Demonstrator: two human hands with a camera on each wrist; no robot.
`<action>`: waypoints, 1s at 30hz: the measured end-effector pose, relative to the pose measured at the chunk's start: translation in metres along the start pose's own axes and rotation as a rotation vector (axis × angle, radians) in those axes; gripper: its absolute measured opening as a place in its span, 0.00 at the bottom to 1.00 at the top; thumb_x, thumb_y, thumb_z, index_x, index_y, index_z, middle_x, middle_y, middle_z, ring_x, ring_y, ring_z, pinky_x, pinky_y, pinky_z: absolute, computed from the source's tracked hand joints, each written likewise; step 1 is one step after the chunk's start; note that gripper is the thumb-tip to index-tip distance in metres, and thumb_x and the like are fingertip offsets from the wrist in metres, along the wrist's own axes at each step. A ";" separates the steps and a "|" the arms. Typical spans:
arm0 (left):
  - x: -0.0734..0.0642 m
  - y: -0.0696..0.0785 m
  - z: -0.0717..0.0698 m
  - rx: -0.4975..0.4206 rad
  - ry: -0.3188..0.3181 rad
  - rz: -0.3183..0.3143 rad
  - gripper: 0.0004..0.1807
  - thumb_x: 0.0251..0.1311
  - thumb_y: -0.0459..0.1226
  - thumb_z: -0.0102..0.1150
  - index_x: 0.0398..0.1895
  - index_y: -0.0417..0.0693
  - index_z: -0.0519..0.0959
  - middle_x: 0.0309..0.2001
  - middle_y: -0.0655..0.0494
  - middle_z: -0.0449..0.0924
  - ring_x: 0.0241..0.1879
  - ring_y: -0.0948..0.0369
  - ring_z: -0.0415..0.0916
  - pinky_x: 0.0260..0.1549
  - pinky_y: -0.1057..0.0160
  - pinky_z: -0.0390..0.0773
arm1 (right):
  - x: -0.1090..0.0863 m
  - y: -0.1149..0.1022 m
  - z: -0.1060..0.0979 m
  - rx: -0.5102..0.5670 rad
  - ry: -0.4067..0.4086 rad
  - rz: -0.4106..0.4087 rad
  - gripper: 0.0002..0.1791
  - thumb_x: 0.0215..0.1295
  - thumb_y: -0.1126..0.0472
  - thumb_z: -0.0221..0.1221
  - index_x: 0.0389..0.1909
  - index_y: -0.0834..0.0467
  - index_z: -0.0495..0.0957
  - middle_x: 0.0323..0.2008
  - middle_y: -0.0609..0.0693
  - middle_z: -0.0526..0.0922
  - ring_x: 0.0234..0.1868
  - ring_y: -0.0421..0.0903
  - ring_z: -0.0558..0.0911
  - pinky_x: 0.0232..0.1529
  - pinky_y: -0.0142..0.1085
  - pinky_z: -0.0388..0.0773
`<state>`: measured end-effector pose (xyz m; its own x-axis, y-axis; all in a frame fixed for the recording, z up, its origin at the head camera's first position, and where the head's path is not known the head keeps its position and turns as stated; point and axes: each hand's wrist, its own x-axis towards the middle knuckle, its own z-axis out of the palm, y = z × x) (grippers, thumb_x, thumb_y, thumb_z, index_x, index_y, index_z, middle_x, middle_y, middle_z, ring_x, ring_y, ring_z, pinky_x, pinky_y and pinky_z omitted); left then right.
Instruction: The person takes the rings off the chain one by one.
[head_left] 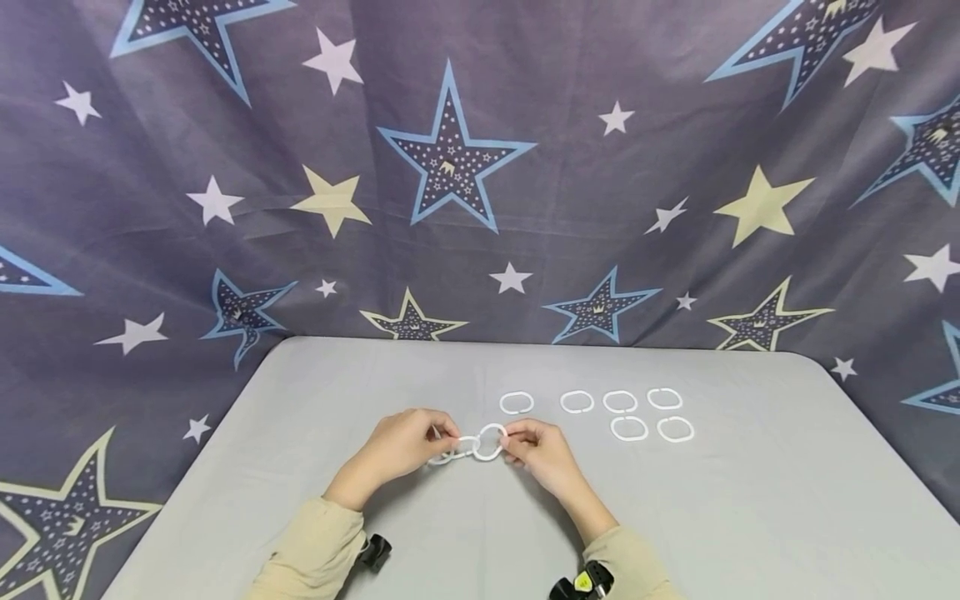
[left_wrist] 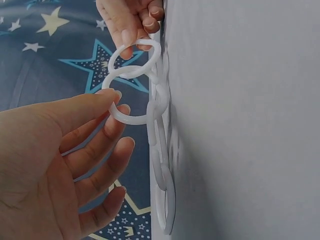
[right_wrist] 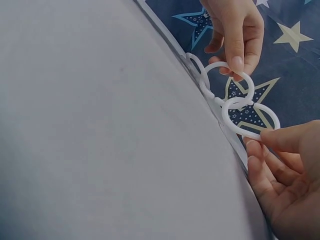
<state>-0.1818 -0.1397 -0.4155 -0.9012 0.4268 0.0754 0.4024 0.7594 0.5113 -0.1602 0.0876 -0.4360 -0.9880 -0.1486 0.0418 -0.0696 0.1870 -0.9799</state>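
My left hand (head_left: 408, 446) pinches a white plastic chain link (left_wrist: 131, 120) between thumb and fingertips. Looped through it is another white link (right_wrist: 276, 119), which my right hand (head_left: 546, 457) pinches by its outer end. A small split shows in that second ring's side in the right wrist view. From the left hand's link trail further joined links (left_wrist: 170, 205), low along the tabletop; the left fingers partly hide them in the head view. Both hands are just above the table, facing each other.
Several loose white oval links (head_left: 517, 393) lie on the grey tabletop (head_left: 750, 500), beyond and to the right of my hands. A dark star-patterned cloth (head_left: 570, 250) hangs behind the table's far edge. Each wrist carries a small black camera (head_left: 375, 552).
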 end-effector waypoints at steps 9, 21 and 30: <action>-0.002 -0.001 -0.001 0.000 0.017 -0.002 0.05 0.61 0.46 0.67 0.35 0.58 0.86 0.23 0.73 0.77 0.23 0.71 0.72 0.29 0.58 0.71 | 0.012 0.022 -0.002 -0.027 -0.009 -0.010 0.09 0.62 0.68 0.63 0.41 0.70 0.81 0.30 0.60 0.85 0.23 0.44 0.81 0.19 0.30 0.72; 0.000 0.001 -0.001 -0.005 0.028 0.008 0.02 0.60 0.43 0.67 0.35 0.60 0.86 0.24 0.74 0.77 0.24 0.71 0.72 0.29 0.59 0.71 | 0.019 0.011 -0.006 -0.130 -0.031 -0.035 0.06 0.61 0.71 0.61 0.38 0.68 0.83 0.27 0.60 0.84 0.22 0.45 0.79 0.20 0.34 0.76; -0.001 -0.001 -0.003 -0.002 0.040 -0.005 0.03 0.61 0.44 0.67 0.36 0.60 0.86 0.25 0.75 0.77 0.27 0.70 0.73 0.31 0.59 0.71 | 0.023 0.008 0.004 -0.131 0.004 -0.015 0.07 0.61 0.72 0.61 0.38 0.70 0.83 0.26 0.57 0.84 0.20 0.41 0.75 0.21 0.30 0.74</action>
<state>-0.1822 -0.1426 -0.4136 -0.9088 0.4032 0.1070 0.3978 0.7605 0.5132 -0.1825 0.0824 -0.4440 -0.9873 -0.1484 0.0574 -0.1016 0.3103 -0.9452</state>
